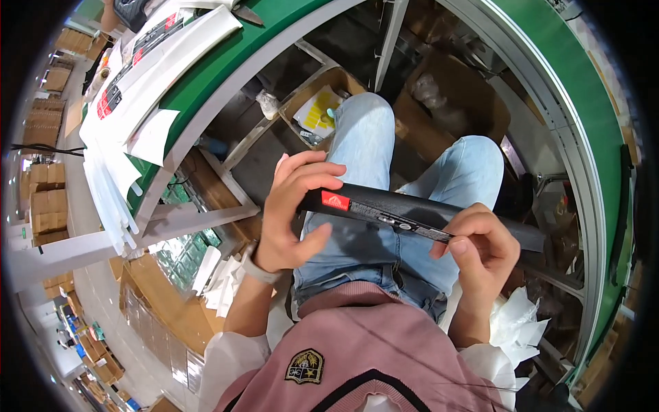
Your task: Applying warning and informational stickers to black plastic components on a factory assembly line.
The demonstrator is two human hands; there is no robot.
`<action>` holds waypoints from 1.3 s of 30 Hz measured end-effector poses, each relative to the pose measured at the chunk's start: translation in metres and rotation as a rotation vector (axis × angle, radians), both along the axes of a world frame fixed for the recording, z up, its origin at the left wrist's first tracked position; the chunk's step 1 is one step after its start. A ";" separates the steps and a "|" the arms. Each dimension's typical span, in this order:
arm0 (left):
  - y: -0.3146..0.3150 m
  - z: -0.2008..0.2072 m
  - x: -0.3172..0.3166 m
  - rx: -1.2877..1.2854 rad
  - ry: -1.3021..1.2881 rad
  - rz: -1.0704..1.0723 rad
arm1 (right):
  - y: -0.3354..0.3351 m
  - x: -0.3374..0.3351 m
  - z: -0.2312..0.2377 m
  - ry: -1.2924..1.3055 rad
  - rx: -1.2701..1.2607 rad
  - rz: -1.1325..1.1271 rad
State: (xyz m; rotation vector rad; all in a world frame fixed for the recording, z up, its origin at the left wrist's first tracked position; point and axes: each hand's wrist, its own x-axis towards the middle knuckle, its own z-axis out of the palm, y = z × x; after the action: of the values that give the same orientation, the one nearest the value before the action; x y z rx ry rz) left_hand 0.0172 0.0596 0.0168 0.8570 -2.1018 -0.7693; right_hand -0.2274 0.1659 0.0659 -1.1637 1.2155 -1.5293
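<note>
A long black bar (439, 204) lies slanted across my thighs, its left end higher in view. Along its near face runs a narrow black label (391, 218) with a red square at the left end. My right hand (480, 250) pinches the label's right end between thumb and fingers, against the bar. Around the bar's left end, my left hand (292, 213) has its fingers spread and the thumb held apart; its fingertips are at the bar's far edge. Part of that end is hidden by the hand.
A green worktable (206, 69) curves around me, with white label sheets (165, 62) and translucent strips (110, 199) at the left. Under it stand an open carton (350, 79) with papers and a larger brown box (453, 103). White paper scraps (518, 326) lie by my right arm.
</note>
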 end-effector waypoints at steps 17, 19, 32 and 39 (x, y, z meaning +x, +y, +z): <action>0.013 -0.013 0.006 0.413 0.381 0.021 | 0.004 0.011 -0.009 -0.040 0.196 0.004; 0.014 -0.012 0.005 0.440 0.408 0.036 | 0.003 0.014 -0.007 0.150 0.257 -0.065; 0.016 -0.009 0.003 0.382 0.205 0.120 | -0.009 0.023 -0.007 0.612 0.377 -0.072; 0.014 -0.010 0.002 0.339 0.178 0.124 | -0.010 0.024 -0.006 0.611 0.432 -0.066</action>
State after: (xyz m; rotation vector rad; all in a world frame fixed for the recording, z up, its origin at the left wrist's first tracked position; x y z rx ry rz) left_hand 0.0188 0.0740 0.0069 1.0457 -1.7714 -1.1117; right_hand -0.2032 0.1555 0.0595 -1.3370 1.8887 -0.8929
